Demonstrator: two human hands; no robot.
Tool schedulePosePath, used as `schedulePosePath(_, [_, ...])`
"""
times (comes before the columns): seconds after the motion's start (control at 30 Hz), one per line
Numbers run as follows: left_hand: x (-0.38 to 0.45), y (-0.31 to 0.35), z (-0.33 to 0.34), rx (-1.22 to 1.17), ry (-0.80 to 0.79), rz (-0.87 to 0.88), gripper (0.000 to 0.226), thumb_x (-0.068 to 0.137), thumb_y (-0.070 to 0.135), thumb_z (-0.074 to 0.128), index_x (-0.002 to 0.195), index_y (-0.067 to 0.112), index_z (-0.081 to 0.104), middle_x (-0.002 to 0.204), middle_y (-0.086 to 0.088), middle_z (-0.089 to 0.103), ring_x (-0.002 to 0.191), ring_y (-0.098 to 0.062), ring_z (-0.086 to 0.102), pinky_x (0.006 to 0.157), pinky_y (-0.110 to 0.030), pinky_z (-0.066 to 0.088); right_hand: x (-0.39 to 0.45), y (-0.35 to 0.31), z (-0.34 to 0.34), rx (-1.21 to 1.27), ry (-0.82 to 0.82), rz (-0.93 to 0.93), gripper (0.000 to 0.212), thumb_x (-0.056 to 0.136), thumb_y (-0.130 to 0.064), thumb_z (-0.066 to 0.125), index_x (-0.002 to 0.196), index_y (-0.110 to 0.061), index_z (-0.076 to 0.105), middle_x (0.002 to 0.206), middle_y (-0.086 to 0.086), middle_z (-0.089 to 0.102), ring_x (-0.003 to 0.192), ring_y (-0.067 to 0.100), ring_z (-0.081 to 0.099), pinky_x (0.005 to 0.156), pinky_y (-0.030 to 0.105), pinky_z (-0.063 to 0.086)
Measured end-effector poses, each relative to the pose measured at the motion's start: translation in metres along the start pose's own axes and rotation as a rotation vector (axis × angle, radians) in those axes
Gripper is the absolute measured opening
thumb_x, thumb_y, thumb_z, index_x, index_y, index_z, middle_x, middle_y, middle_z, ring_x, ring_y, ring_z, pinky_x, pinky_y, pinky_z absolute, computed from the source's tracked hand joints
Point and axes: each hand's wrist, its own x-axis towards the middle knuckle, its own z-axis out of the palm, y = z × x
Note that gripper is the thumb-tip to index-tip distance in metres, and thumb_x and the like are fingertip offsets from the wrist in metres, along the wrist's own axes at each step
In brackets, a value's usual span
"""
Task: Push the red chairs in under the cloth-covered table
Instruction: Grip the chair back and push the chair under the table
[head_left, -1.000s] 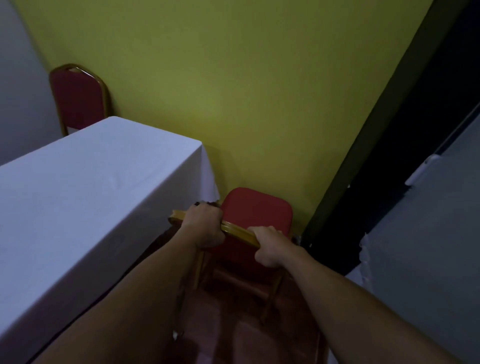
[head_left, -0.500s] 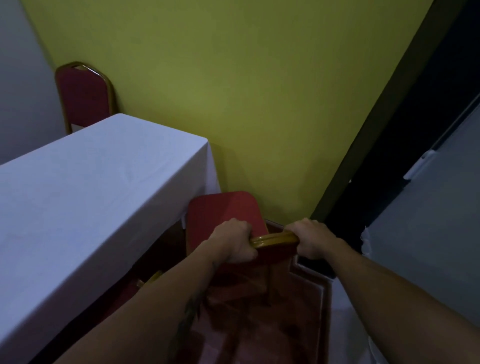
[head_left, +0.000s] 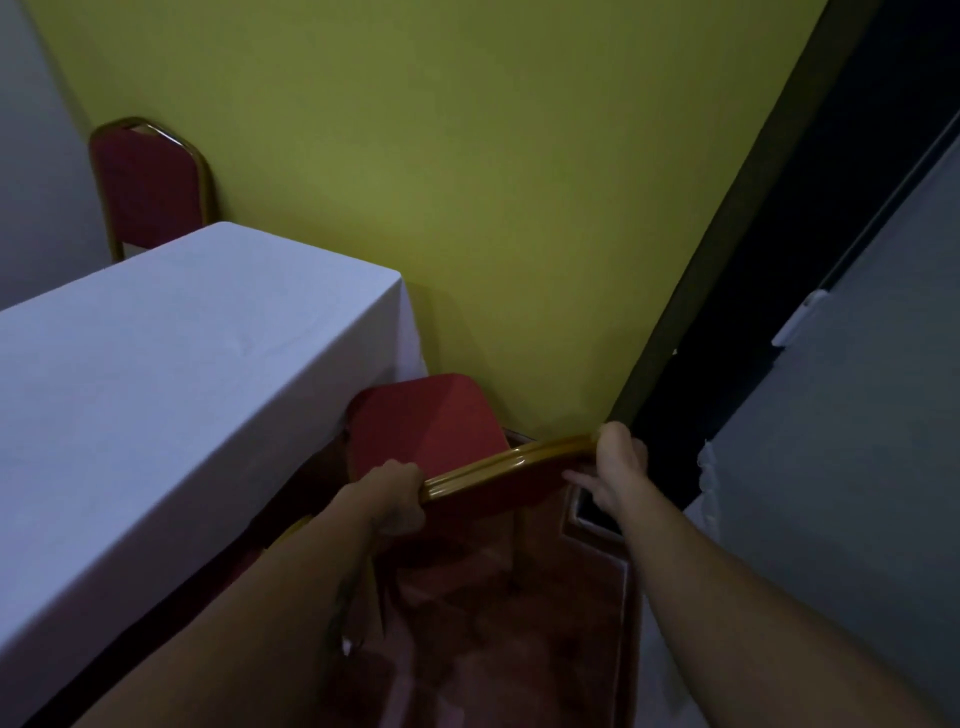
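Note:
A red chair (head_left: 426, 426) with a gold frame stands at the near right corner of the table, its seat partly under the hanging white cloth (head_left: 171, 374). My left hand (head_left: 395, 499) grips the left end of the chair's gold top rail. My right hand (head_left: 615, 467) holds the rail's right end, thumb over the top and fingers loosely spread below. A second red chair (head_left: 148, 187) stands upright at the table's far end, against the yellow wall. Its seat is hidden behind the table.
The yellow wall (head_left: 467, 182) runs close behind the near chair. A dark doorway (head_left: 779, 260) opens to the right, beside a grey panel (head_left: 857, 441). Patterned red carpet (head_left: 493, 634) covers the floor below my arms.
The chair has turned and moved toward the table, its seat sliding under the cloth edge. Both hands have shifted right along with the top rail, and the right hand's fingers have loosened.

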Motion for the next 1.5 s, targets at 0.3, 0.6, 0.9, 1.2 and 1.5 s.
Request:
schedulePosePath(0.3, [-0.005, 0.037, 0.004, 0.113, -0.034, -0.059, 0.029, 0.069, 0.022, 0.063, 0.095, 0.013, 0.071, 0.081, -0.002, 0.059, 0.084, -0.028, 0.07, 0.074, -0.037, 0.061, 0.003, 0.008, 0.024, -0.128, -0.053, 0.043, 0.05, 0.08, -0.005, 0.062, 0.127, -0.002, 0.045, 0.112, 0.016, 0.058, 0.09, 0.032, 0.064, 0.049, 0.046, 0.06])
schedulePosePath(0.6, [-0.006, 0.104, 0.019, -0.006, -0.05, -0.055, 0.033, 0.077, 0.026, 0.068, 0.105, 0.009, 0.071, 0.1, -0.011, 0.069, 0.085, -0.028, 0.067, 0.066, -0.033, 0.051, 0.074, -0.023, -0.001, -0.397, -0.163, -0.035, 0.058, 0.083, -0.006, 0.057, 0.138, 0.005, 0.046, 0.125, 0.026, 0.063, 0.075, 0.032, 0.063, 0.033, 0.031, 0.05])
schedulePosePath(0.9, [-0.001, 0.114, 0.01, -0.089, -0.049, -0.145, 0.035, 0.081, 0.033, 0.07, 0.106, 0.009, 0.068, 0.093, -0.007, 0.062, 0.067, -0.018, 0.057, 0.063, -0.032, 0.048, 0.105, -0.044, 0.034, -0.513, -0.338, -0.097, 0.055, 0.082, -0.004, 0.058, 0.135, 0.011, 0.049, 0.107, 0.026, 0.067, 0.067, 0.031, 0.063, 0.032, 0.033, 0.05])
schedulePosePath(1.2, [0.012, 0.104, 0.001, -0.187, -0.008, -0.251, 0.032, 0.084, 0.031, 0.069, 0.109, 0.011, 0.066, 0.092, -0.006, 0.059, 0.074, -0.021, 0.058, 0.067, -0.034, 0.05, 0.11, -0.056, 0.084, -0.615, -0.477, -0.129, 0.038, 0.091, -0.006, 0.057, 0.126, 0.009, 0.055, 0.087, 0.018, 0.06, 0.063, 0.028, 0.06, 0.027, 0.029, 0.047])
schedulePosePath(1.5, [0.029, 0.073, -0.002, -0.318, 0.083, -0.372, 0.014, 0.082, 0.025, 0.063, 0.095, 0.023, 0.057, 0.089, 0.0, 0.057, 0.077, -0.019, 0.059, 0.062, -0.032, 0.047, 0.119, -0.063, 0.132, -0.626, -0.597, -0.064, 0.019, 0.092, -0.007, 0.055, 0.11, -0.001, 0.056, 0.078, 0.015, 0.061, 0.064, 0.027, 0.063, 0.031, 0.032, 0.05])
